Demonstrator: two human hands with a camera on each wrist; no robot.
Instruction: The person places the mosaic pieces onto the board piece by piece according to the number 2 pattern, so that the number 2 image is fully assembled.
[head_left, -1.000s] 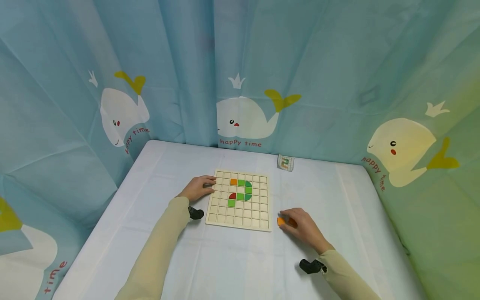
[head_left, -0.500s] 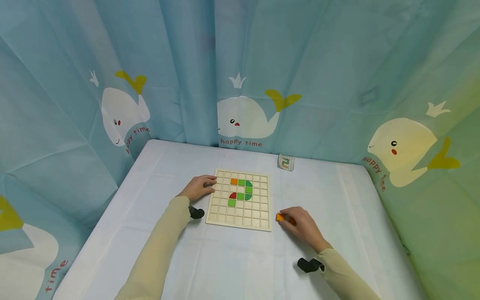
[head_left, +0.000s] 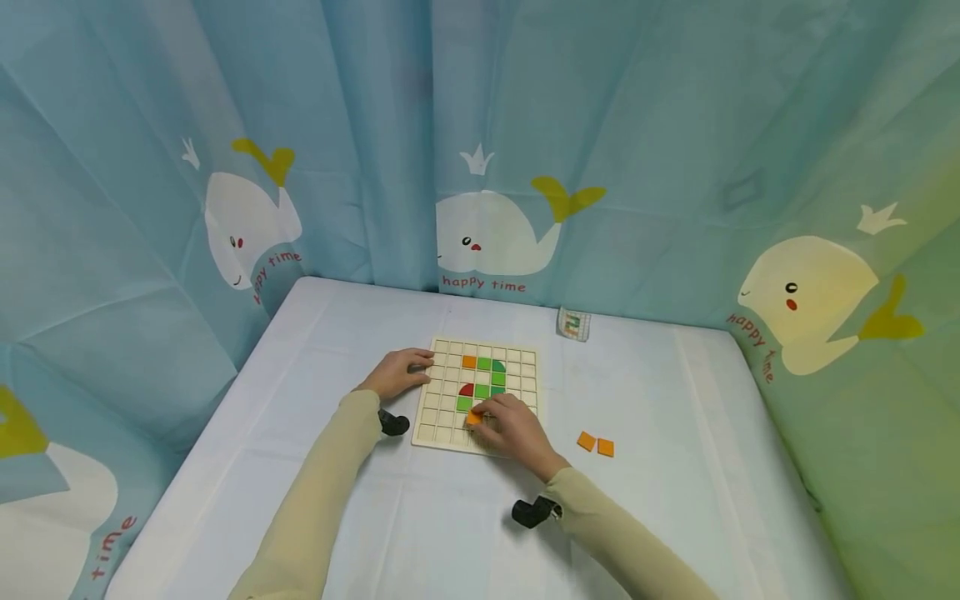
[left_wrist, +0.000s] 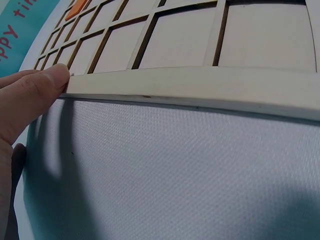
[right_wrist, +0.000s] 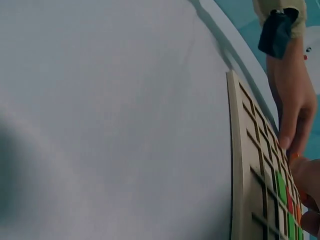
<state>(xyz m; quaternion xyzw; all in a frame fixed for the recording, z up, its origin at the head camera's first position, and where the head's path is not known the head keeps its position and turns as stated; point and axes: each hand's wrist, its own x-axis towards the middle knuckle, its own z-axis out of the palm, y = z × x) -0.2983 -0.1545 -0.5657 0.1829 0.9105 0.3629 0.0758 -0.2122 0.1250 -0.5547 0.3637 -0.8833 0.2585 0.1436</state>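
A pale grid board (head_left: 442,417) lies on the table. Green, red and orange tiles are set in its cells in a curving pattern. My right hand (head_left: 516,429) pinches an orange square tile (head_left: 474,418) over the lower middle of the board, just below the lowest green tile (head_left: 465,403). At the board's left edge rests my left hand (head_left: 393,375); its thumb (left_wrist: 57,77) touches the rim in the left wrist view. Two loose orange tiles, one nearer (head_left: 587,441) and one farther right (head_left: 606,447), lie on the table to the right of the board.
A small card with a printed grid pattern (head_left: 573,324) lies near the table's back edge. Blue curtains with whale prints (head_left: 495,237) hang around the white-covered table (head_left: 675,400). A dark device is strapped at each wrist, such as the right one (head_left: 532,512).
My right hand has moved left from the table onto the board, carrying the orange tile. Two orange tiles now show where it was. The left hand stays at the board's edge.
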